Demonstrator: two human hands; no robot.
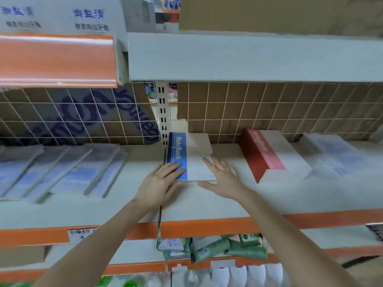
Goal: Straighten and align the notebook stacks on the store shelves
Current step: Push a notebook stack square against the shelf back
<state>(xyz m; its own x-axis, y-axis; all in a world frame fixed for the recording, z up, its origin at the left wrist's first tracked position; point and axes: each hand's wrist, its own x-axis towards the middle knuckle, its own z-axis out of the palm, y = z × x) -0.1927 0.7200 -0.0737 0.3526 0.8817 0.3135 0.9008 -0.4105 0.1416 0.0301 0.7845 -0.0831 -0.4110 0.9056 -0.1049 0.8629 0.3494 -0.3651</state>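
Fingers (176, 169) of left hand (157, 187) lie straight on the blue-spined notebook stack (190, 158), near corner; right hand (223, 179) flat and released against its right edge, likely squaring it. Stack sits mid-shelf (207, 201) by the upright. Red-spined notebook stack (263, 156) to the right, skewed. No containers visible.

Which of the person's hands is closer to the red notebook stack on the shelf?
The right. The right hand lies flat on the blue notebook stack, just left of the red notebook stack without touching it. The left hand rests on the blue stack's far left edge, farther away.
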